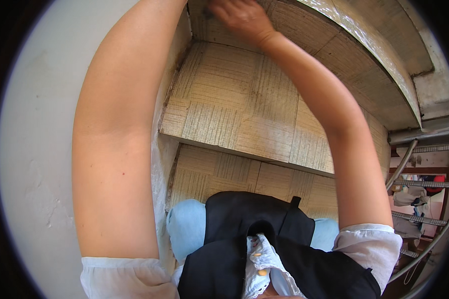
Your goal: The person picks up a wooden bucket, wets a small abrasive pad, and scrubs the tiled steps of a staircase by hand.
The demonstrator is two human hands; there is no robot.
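My left forearm runs up along the white wall, and its hand lies beyond the top edge, out of view. At the top of the picture my right hand is close to the tiled stair riser, blurred and partly cut off. A dark smudge shows by its fingertips; whether it is a held object or shadow I cannot tell. Below the hand stretches a tiled stair tread with a beige, woven-line pattern. A lower tiled step sits nearer my knees.
The plastered wall borders the steps on the left. Higher up, another step has a shiny curved edge. A metal stair railing stands at the right, with clothes and other items visible beyond it. My black apron covers my lap.
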